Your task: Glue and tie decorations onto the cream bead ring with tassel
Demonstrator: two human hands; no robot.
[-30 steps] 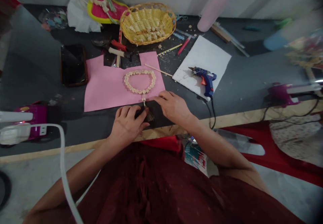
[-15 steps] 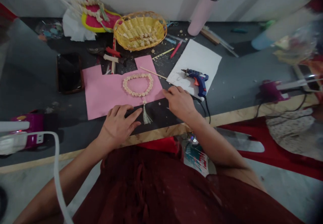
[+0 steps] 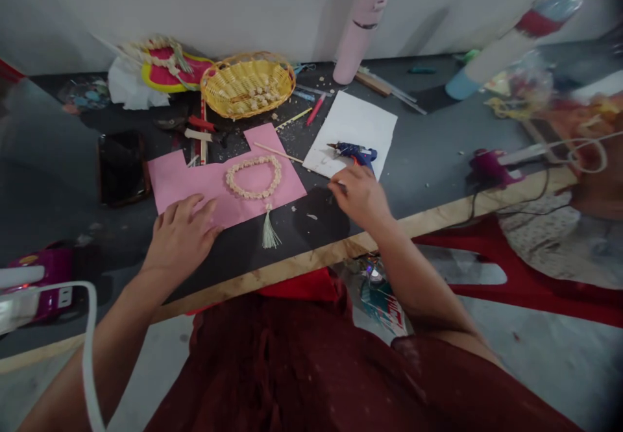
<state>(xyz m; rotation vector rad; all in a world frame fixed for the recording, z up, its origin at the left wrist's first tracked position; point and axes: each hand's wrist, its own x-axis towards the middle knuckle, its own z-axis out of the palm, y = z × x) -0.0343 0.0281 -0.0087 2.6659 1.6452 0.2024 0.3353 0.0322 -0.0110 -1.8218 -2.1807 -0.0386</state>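
Note:
My left hand (image 3: 178, 237) lies with its fingers spread over the lower left part of a pink paper sheet (image 3: 165, 166). A ring of small cream flowers (image 3: 253, 159) rests on the sheet, left of the middle of the table. Its pale green tassel (image 3: 268, 232) hangs past the paper's lower edge. My right hand (image 3: 361, 198) has its fingers curled over the handle of a blue hot glue gun (image 3: 351, 150), which lies on white paper (image 3: 335, 120). The hand hides most of the handle, and the fingertips barely show.
A yellow wicker basket (image 3: 219, 104) of small cream pieces, a pink flask (image 3: 351, 49), pliers (image 3: 199, 124), a red pen (image 3: 315, 109) and a thin stick (image 3: 277, 152) are on the dark table. A phone (image 3: 122, 169) lies left; purple power blocks (image 3: 491, 166) are at both sides.
My left hand has moved left, away from the tassel and onto the pink paper. My right hand has shifted right, from the pink paper's corner to the glue gun's handle. The view has tilted up.

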